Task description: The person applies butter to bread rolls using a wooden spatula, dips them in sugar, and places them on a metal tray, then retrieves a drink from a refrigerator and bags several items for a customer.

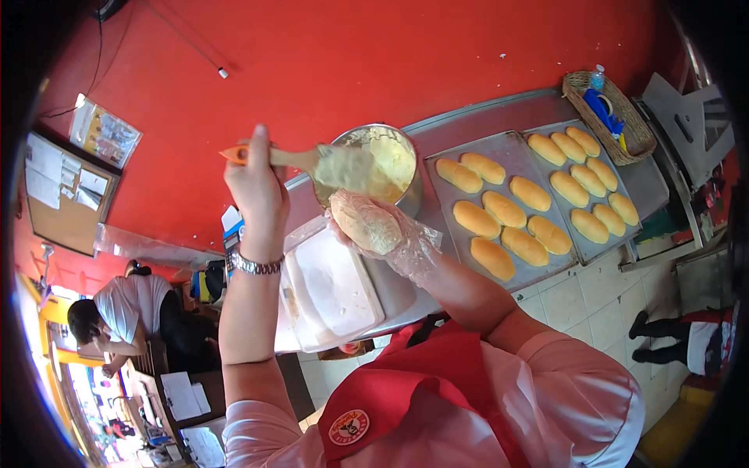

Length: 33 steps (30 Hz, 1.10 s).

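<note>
My left hand (259, 183), bare with a metal watch at the wrist, grips the wooden handle of a wide pastry brush (343, 167). The brush head is coated in pale cream and blurred. It hangs over the rim of a round metal pot (416, 196) with yellowish cream (390, 160) inside. In my right hand (402, 248), covered by a clear plastic glove, lies a bread roll (365, 221) with a pale coating. The roll is held just in front of the pot, below the brush. Beneath my hands sits a shallow white tray (334, 285).
Right of the pot, two metal baking trays (548, 261) carry several golden rolls (503, 209). A wicker basket (636, 129) with a tape roll and blue items stands at the far right. A red wall (374, 62) rises behind. One person (136, 308) bends over a desk at left; another's legs (663, 341) show at right.
</note>
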{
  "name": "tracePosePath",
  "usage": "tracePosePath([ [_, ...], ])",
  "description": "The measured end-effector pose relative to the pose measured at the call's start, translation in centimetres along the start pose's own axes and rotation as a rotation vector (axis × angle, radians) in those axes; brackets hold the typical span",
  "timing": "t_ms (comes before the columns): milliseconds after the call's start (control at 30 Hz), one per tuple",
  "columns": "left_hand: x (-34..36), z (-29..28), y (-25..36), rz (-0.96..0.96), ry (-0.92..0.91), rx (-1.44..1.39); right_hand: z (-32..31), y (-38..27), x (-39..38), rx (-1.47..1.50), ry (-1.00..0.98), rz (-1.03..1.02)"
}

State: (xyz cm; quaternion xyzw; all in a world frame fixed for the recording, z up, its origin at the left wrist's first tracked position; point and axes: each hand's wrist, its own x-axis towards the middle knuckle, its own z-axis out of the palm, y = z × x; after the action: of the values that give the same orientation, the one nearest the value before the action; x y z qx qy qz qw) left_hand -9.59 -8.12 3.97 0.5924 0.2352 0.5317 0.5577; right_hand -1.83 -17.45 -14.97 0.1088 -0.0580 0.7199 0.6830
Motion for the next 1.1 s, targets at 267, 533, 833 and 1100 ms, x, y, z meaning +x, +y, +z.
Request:
tracePosePath([
  [267,3.1,-10.7,-3.2,-0.272,0.236,0.07,-4.3,2.2,3.0,0.152,-0.15,0.344],
  [533,-13.2,-6.4,0.2,1.087,-0.695,0.846,-0.8,2.3,2.6,-0.397,-0.109,0.052],
  [833,-0.1,-10.6,2.1,0.089,0.182,0.365,0.8,4.7,3.6,-0.924,0.034,0.025],
  [1100,-17.1,-12.3,-2.0,0.906,-0.783,1.5,-2.8,6.3,3.5,-1.031,-0.037,-0.039],
])
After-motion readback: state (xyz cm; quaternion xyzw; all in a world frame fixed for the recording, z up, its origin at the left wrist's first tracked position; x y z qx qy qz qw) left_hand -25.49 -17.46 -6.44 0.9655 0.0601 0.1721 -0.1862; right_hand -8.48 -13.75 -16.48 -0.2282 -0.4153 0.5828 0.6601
